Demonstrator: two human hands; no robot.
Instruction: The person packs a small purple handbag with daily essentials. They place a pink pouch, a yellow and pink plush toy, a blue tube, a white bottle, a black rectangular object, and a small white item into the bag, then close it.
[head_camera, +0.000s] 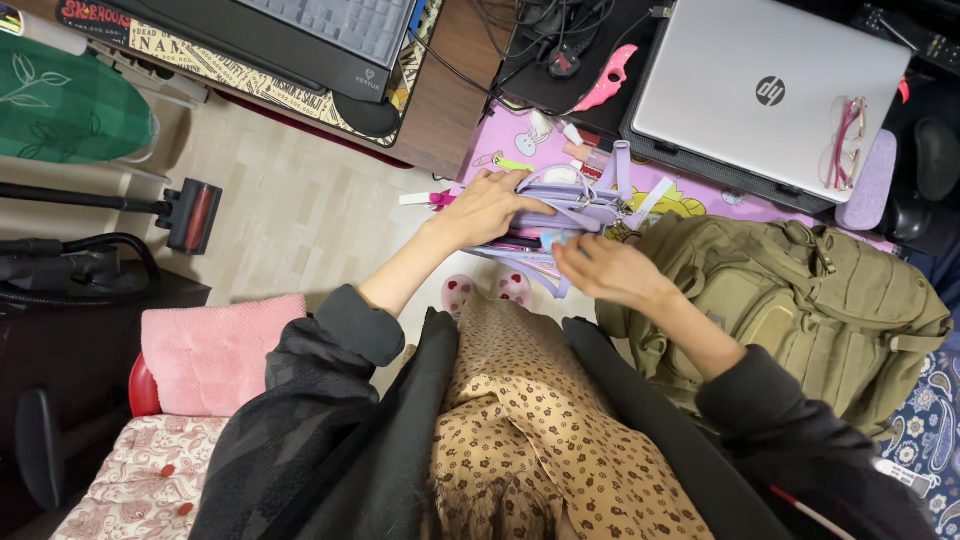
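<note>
- At the near edge of the pink mat (520, 135), a lilac pouch (575, 205) lies open, its contents partly showing between both hands.
- Left hand (490, 205): rests on the pouch's left side, fingers curled over its top edge and closed on the lilac fabric.
- Right hand (605, 268): at the pouch's near right edge, fingers bent toward the opening and touching it; whether they pinch anything, cannot tell.
- Pouch straps or flaps spread outward; one lilac strap (622, 165) stands up toward the far side.
- Small items lie on the mat just beyond the pouch; too small to identify.
- Olive backpack (800, 300): just right of the pouch, touching the right forearm, at the mat's right end.
- Silver laptop (765, 85): closed, at the far right corner; pink-framed glasses (845, 140) lie on its right edge.
- Keyboard (330, 25): far left, on a patterned desk pad (190, 55).
- Cables (540, 40): tangled between keyboard and laptop.
- Floor, left: vacuum head (195, 215); a pink cushion (215, 350) sits on a chair beside the person's left sleeve.
- Both sleeves black; spotted tan fabric covers the lap.
</note>
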